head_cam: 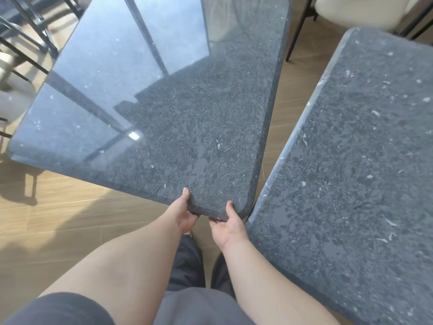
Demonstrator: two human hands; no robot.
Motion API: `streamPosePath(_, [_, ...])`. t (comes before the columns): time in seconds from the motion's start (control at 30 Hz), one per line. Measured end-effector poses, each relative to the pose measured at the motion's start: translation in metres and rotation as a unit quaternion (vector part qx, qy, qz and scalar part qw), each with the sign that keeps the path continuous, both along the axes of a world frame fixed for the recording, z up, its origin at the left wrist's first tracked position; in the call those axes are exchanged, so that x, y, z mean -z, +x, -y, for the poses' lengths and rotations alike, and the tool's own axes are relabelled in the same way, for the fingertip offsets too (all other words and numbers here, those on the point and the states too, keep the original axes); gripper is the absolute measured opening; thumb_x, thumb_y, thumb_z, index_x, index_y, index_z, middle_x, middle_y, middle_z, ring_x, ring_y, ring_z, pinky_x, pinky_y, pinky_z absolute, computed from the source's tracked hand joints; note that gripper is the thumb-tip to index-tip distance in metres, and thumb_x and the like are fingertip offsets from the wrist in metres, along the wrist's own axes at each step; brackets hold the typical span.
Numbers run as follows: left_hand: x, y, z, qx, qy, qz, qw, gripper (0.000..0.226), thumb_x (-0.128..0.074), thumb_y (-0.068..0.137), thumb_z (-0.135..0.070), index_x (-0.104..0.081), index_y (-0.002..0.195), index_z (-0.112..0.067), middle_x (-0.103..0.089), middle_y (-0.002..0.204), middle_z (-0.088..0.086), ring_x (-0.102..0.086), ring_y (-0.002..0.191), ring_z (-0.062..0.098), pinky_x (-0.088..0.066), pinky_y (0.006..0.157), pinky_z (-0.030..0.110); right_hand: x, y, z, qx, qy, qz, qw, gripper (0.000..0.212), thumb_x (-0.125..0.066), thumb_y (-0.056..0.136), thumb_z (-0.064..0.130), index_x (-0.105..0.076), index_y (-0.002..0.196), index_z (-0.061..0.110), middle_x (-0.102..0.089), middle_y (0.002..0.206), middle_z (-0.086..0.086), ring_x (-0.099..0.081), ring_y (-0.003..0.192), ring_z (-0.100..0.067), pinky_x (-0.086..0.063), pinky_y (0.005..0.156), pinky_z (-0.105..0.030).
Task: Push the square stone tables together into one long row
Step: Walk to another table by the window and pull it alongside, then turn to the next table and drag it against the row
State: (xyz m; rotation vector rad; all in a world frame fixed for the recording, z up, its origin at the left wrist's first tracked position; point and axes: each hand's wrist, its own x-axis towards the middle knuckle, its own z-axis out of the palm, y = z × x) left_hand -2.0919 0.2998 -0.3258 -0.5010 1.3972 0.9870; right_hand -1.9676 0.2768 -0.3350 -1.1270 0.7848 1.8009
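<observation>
While I look down thru the head cam, I see this:

L hand: my left hand (185, 215) grips the near edge of the left table (164, 109). Thumb on top, other fingers curl under the slab where I can't see them.

R hand: my right hand (228, 227) grips the same edge, right at the rounded near corner. Thumb on top, fingers tucked under.

Hands together: close side by side, not touching each other.

Left table: dark speckled stone top, shiny, w/ window light on its far half. It sits turned at a slant to the other one.

Right table: right table (351, 172), same dark stone, fills the right side of the view.

Gap: the 2 tables are v. close at the near corner. I can't tell if they touch there. Farther away they spread apart in a wedge, w/ floor (288, 95) showing between.

Floor: light wood planks, w/ shadows at left.

Chairs: a pale chair (358, 10) w/ thin black legs at top right. Black chair legs (25, 31) at top left.

Me: bare arms, dark sleeve (58, 310) at bottom left, dark pants (187, 263) between the arms.
</observation>
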Motion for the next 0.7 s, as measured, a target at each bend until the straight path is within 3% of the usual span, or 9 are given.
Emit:
streamPosePath(0.17, [0.005,-0.019,-0.002,0.063,-0.043,0.039,0.996,0.046,-0.064,0.095,-0.043,-0.055,0.122,-0.006,-0.065,0.125,0.015,-0.065,0.108,0.029,-0.054,0.083,0.045,-0.003,-0.008,0.001,0.0,0.006,0.031,0.999,0.045,-0.058,0.099,0.031,-0.053,0.13,0.0,-0.062,0.126,-0.018,-0.053,0.129,-0.031,-0.037,0.116,-0.044])
streamPosePath(0.3, [0.013,-0.037,-0.006,0.159,-0.04,0.044,0.985,0.052,-0.064,0.094,-0.045,-0.049,0.129,-0.009,-0.062,0.129,0.012,-0.064,0.111,0.029,-0.053,0.096,0.051,-0.007,-0.024,0.002,0.001,0.012,0.103,0.995,0.049,-0.056,0.099,0.036,-0.049,0.135,0.004,-0.062,0.125,-0.015,-0.055,0.126,-0.028,-0.039,0.113,-0.039])
streamPosePath(0.43, [-0.007,-0.065,0.007,0.254,-0.002,0.132,0.958,0.041,-0.049,0.104,-0.038,-0.049,0.129,-0.005,-0.059,0.126,0.021,-0.06,0.116,0.036,-0.048,0.104,0.049,-0.006,-0.046,-0.001,0.015,-0.007,0.201,0.979,0.054,-0.057,0.098,0.043,-0.049,0.139,0.008,-0.06,0.134,-0.008,-0.056,0.126,-0.025,-0.045,0.108,-0.036])
streamPosePath(0.53, [-0.018,-0.131,0.026,0.316,0.049,0.108,0.941,0.039,-0.04,0.108,-0.025,-0.042,0.141,-0.005,-0.055,0.139,0.02,-0.058,0.122,0.034,-0.049,0.1,0.046,-0.016,-0.078,-0.004,0.008,-0.036,0.269,0.962,0.048,-0.054,0.1,0.042,-0.048,0.141,0.016,-0.055,0.144,-0.005,-0.056,0.127,-0.025,-0.045,0.108,-0.039])
streamPosePath(0.7, [-0.071,-0.307,0.046,0.24,0.141,0.023,0.96,0.032,-0.045,0.104,-0.017,-0.05,0.134,-0.004,-0.063,0.128,0.013,-0.066,0.106,0.026,-0.054,0.089,0.041,-0.06,-0.188,-0.002,-0.029,-0.027,0.308,0.951,0.051,-0.046,0.101,0.028,-0.035,0.15,0.019,-0.039,0.157,-0.001,-0.041,0.142,-0.02,-0.033,0.117,-0.037])
